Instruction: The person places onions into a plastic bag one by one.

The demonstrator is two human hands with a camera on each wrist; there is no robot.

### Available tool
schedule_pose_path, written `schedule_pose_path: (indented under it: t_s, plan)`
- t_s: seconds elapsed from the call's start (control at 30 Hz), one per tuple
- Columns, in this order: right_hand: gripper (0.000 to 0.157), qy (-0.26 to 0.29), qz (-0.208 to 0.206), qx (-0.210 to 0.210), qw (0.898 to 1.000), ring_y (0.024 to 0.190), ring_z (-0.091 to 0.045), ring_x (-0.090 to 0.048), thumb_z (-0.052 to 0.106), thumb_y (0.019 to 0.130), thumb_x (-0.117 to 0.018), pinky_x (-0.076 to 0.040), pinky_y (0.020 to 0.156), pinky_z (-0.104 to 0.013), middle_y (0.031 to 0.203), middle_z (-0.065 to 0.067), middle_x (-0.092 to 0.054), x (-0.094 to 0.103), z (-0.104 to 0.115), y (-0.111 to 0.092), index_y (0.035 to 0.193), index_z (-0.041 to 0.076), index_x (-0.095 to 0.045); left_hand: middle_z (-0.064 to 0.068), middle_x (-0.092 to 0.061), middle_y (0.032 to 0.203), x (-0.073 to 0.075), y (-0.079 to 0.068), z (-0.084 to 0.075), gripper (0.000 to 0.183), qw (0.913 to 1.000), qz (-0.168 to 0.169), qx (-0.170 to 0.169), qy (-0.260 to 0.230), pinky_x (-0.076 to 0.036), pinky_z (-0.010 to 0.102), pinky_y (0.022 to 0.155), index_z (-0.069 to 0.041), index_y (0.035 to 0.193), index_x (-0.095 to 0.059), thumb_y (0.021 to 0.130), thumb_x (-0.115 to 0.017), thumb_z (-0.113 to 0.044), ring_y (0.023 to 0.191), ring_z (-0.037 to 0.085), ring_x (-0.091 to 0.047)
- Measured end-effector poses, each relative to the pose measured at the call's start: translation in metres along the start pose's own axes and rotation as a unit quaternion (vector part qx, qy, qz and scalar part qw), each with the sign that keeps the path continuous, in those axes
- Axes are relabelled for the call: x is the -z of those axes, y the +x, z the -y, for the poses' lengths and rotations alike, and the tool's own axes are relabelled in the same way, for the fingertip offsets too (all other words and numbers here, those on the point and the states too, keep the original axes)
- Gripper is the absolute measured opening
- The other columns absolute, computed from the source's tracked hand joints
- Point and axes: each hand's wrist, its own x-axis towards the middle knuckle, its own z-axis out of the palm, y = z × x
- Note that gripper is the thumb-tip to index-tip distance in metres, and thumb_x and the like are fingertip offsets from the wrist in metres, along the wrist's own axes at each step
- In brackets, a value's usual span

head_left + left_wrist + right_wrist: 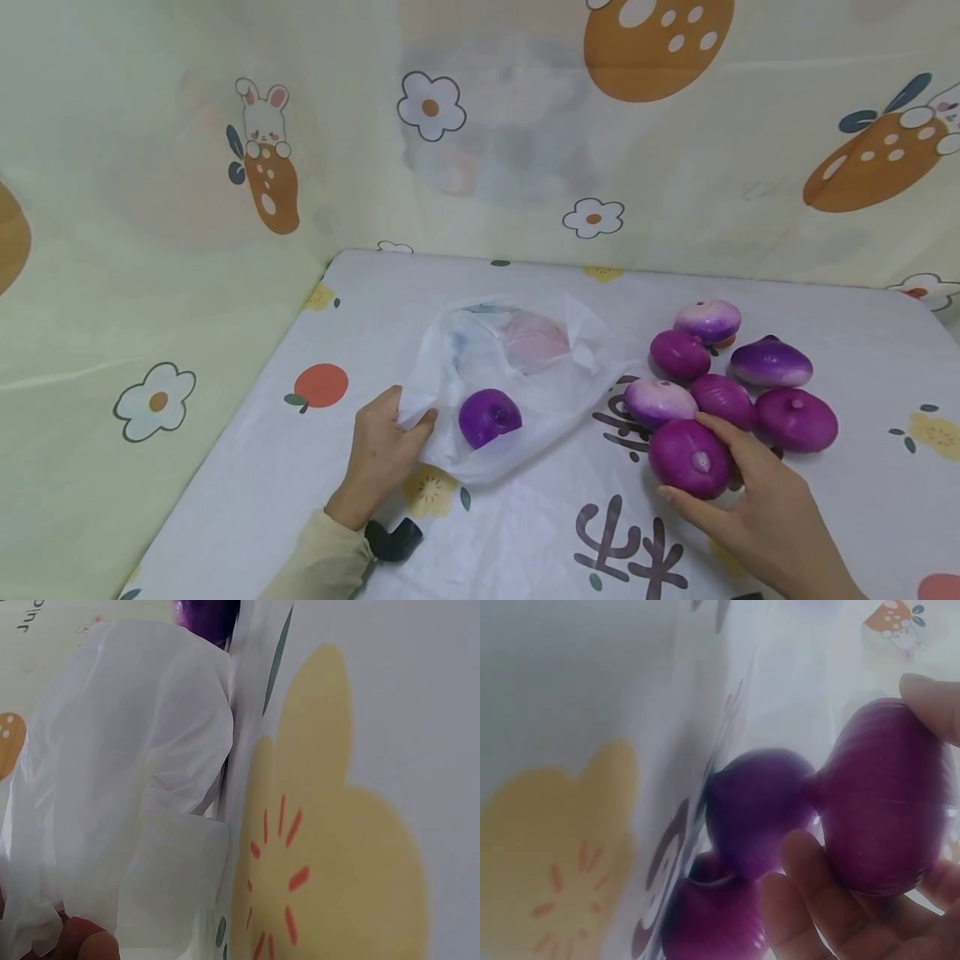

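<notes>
My left hand (384,454) pinches the near left edge of a thin white plastic bag (450,342), whose mouth gapes toward me. A dark purple onion (483,417) shows at the bag's opening, partly covered by the front edge. In the left wrist view, the bag (135,750) rises above the fingertips at the lower left. On the right, my right hand (765,500) grips a purple-red onion (688,458) between thumb and fingers. The right wrist view shows this held onion (885,802) beside another purple onion (757,810).
Several more onions lie close together behind the right hand, among them a white-and-purple one (660,403) and a purple-red one (797,419). A patterned white cloth (555,533) covers the table. Printed curtains (510,167) hang at the back and left.
</notes>
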Motion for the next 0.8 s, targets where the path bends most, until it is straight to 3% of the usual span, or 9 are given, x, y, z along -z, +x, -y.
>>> schedule_pose_path:
  t_s: [0.1, 0.33, 0.43, 0.63, 0.73, 0.8]
  plan:
    - [0.097, 0.005, -0.012, 0.016, 1.000, 0.093, -0.030, -0.063, 0.040, 0.061, -0.101, -0.032, 0.080, -0.002, 0.120, -0.019, -0.069, 0.001, 0.003, 0.000, 0.140, 0.003, -0.058, 0.007, -0.068, 0.077, 0.000, 0.001, 0.000, 0.016, 1.0000, -0.002, -0.007, 0.002, -0.049, 0.032, 0.062, -0.002, 0.084, -0.069, 0.077, -0.082, 0.002, 0.067, 0.017, -0.056]
    - [0.096, 0.016, -0.021, 0.044, 0.999, 0.089, -0.027, -0.062, 0.035, 0.059, -0.102, -0.034, 0.080, -0.001, 0.119, -0.018, -0.069, 0.000, 0.010, 0.004, 0.139, 0.004, -0.060, 0.006, -0.070, 0.080, -0.001, 0.001, 0.000, 0.015, 0.9998, 0.001, 0.007, -0.016, -0.050, 0.032, 0.064, -0.003, 0.086, -0.070, 0.078, -0.082, 0.002, 0.070, 0.017, -0.058]
    - [0.096, 0.008, -0.029, 0.058, 0.998, 0.084, -0.020, -0.059, 0.033, 0.058, -0.103, -0.040, 0.075, -0.006, 0.116, -0.015, -0.071, 0.001, 0.013, 0.006, 0.138, 0.004, -0.061, 0.006, -0.071, 0.080, -0.001, 0.001, 0.000, 0.015, 0.9997, 0.001, 0.010, -0.023, -0.051, 0.032, 0.064, -0.003, 0.086, -0.071, 0.078, -0.082, 0.002, 0.070, 0.017, -0.059]
    - [0.097, -0.005, -0.017, 0.059, 0.998, 0.083, -0.021, -0.059, 0.036, 0.059, -0.102, -0.054, 0.065, -0.033, 0.114, -0.015, -0.072, 0.002, 0.020, 0.014, 0.141, 0.006, -0.060, 0.007, -0.072, 0.082, -0.001, 0.001, -0.001, 0.016, 0.9998, 0.003, 0.007, -0.016, -0.052, 0.033, 0.065, -0.002, 0.089, -0.071, 0.078, -0.082, 0.001, 0.071, 0.018, -0.061]
    - [0.096, -0.007, -0.016, 0.067, 0.998, 0.085, -0.022, -0.063, 0.036, 0.059, -0.102, -0.056, 0.068, -0.035, 0.116, -0.015, -0.072, 0.002, 0.022, 0.016, 0.141, 0.007, -0.061, 0.007, -0.072, 0.082, -0.001, 0.000, -0.001, 0.016, 0.9999, 0.005, 0.008, -0.014, -0.053, 0.033, 0.065, -0.002, 0.091, -0.071, 0.079, -0.082, 0.001, 0.072, 0.018, -0.062]
    - [0.095, -0.004, -0.022, 0.078, 0.997, 0.088, -0.023, -0.065, 0.035, 0.059, -0.102, -0.055, 0.074, -0.025, 0.117, -0.015, -0.073, 0.001, 0.024, 0.017, 0.140, 0.007, -0.061, 0.007, -0.072, 0.083, -0.001, 0.001, -0.001, 0.016, 0.9999, 0.006, 0.008, -0.013, -0.053, 0.033, 0.065, -0.002, 0.091, -0.072, 0.079, -0.081, 0.001, 0.072, 0.018, -0.062]
